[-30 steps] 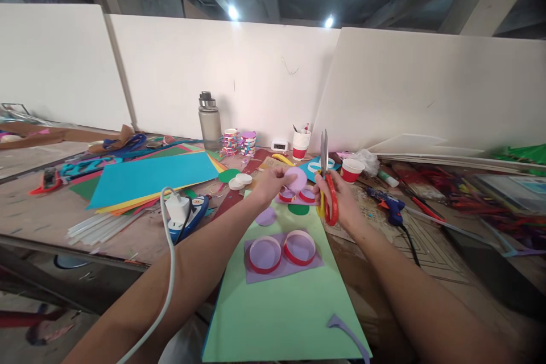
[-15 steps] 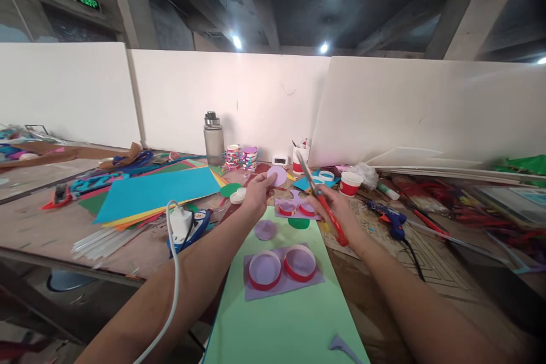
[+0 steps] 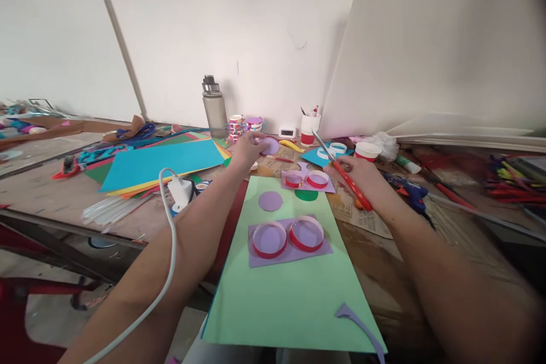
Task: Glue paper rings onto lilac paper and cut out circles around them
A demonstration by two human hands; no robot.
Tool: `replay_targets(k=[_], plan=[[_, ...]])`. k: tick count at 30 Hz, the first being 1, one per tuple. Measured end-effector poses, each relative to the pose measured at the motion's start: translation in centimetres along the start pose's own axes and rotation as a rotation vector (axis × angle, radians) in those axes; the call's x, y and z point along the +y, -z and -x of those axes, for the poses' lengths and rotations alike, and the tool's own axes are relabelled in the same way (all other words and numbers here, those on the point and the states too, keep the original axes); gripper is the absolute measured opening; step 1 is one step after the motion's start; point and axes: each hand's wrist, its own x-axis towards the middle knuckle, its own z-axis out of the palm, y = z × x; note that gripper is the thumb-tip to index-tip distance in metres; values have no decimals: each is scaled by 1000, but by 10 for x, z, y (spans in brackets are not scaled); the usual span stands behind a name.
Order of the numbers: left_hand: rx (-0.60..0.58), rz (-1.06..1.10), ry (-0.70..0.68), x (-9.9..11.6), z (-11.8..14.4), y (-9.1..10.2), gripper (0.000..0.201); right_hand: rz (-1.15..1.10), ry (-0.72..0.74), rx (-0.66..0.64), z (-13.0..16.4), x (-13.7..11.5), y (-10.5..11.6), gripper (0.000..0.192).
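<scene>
In front of you lies a light green sheet [image 3: 281,301], and on it a purple paper [image 3: 290,249] carrying two red rings [image 3: 288,234] side by side; a loose purple disc [image 3: 270,201] sits beyond them, and a purple scrap [image 3: 358,323] lies at the sheet's near right corner; to your left a stack of coloured sheets [image 3: 157,165] has a blue one on top, with glue sticks [image 3: 111,209] just beside it; a white charger [image 3: 181,192] trails its cable toward you; a grey bottle [image 3: 214,107] stands upright against the white wall [image 3: 205,51]; a paper cup [image 3: 309,128] holds pens; a blue glue gun [image 3: 412,192] lies to your right.
</scene>
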Motion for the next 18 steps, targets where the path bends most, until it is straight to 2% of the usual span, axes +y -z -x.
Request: replay_targets(k=[3, 6, 11, 16, 18], plan=[[-128, -327, -51, 1, 2, 4, 24, 401, 49, -57, -1, -3, 8, 30], [-231, -564, -92, 2, 6, 4, 21, 521, 42, -77, 1, -8, 11, 31], [-501, -718, 80, 9, 14, 4, 19, 676, -82, -136, 7, -17, 10, 37], [-611, -832, 123, 18, 17, 9, 17, 866, -180, -131, 7, -13, 13, 41], [-613, -868, 89, 19, 17, 9, 17, 891, -187, -165, 6, -9, 13, 38]])
